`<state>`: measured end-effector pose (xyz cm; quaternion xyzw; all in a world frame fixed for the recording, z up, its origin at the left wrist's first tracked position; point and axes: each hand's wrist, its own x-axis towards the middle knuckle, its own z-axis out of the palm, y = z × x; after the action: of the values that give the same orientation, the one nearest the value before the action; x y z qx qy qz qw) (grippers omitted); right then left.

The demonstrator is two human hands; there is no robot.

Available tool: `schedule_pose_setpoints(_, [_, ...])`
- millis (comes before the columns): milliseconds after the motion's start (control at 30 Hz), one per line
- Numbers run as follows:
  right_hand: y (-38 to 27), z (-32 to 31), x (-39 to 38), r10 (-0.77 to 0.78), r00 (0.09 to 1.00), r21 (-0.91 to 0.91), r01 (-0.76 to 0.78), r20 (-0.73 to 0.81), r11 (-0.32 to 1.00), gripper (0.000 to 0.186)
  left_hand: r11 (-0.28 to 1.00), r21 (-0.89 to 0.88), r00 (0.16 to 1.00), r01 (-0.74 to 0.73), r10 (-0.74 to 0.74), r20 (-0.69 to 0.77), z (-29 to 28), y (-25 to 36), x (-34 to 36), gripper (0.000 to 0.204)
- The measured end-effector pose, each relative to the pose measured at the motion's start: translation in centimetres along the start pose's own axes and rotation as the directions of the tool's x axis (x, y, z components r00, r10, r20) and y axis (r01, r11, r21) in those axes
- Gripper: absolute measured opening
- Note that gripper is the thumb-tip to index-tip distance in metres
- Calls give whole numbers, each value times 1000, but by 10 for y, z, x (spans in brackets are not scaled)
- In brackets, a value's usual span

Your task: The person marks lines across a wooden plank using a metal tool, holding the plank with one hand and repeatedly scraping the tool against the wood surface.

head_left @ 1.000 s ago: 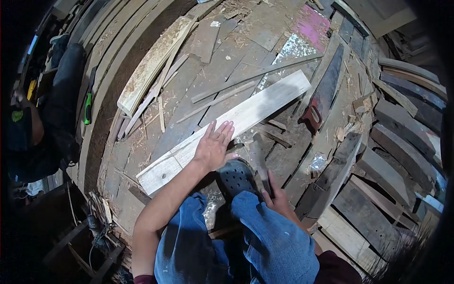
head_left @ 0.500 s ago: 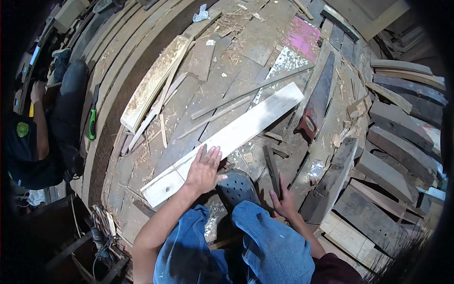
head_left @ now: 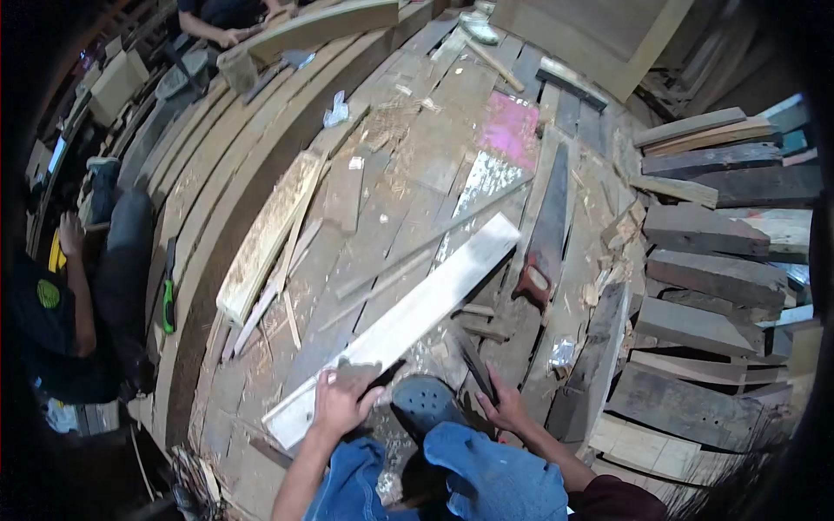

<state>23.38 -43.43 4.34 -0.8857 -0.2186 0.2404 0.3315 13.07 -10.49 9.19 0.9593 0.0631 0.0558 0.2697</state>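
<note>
A long pale board [head_left: 408,326] lies slantwise on the floor before me. My left hand [head_left: 339,406] is at its near-left end, thumb apart from the fingers, casting a shadow on the pale face. Whether the fingertips press on the wood is hard to see. My right hand [head_left: 506,408] is closed around the lower end of a dark, narrow flat strip [head_left: 474,366], held at a slant beside my dark clog [head_left: 426,399]; its material cannot be made out. A handsaw [head_left: 547,230] with a reddish handle lies beyond the board's far end.
Thick curved timbers [head_left: 195,252] line the left, bearing a green-handled tool [head_left: 168,300]. A rough-faced timber [head_left: 269,239] and thin strips lie ahead. Stacked wood blocks [head_left: 712,278] fill the right. One co-worker's arm [head_left: 76,260] shows at left, another person's hand [head_left: 233,36] far back.
My view has tilted up, bringing the far hand into sight. My left hand has gone from lying flat on the board to a more bent pose. The right hand still holds the dark strip.
</note>
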Motion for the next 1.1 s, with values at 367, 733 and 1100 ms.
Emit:
schedule_pose_setpoints(367, [-69,1,71,-162,986,-25,161,-29,987,73,826,-515,968,231,-142,205,55,-19,-41,39])
schedule_pose_setpoints(733, [-91,16,71,-176,902,42,174,395,984,69,834,-472,903,288,-72,423,22,23,-36,30])
schedule_pose_setpoints(1100, [-94,29,65,-139,954,-93,169,264,981,69,704,-605,885,373,-74,459,60,-8,-44,26])
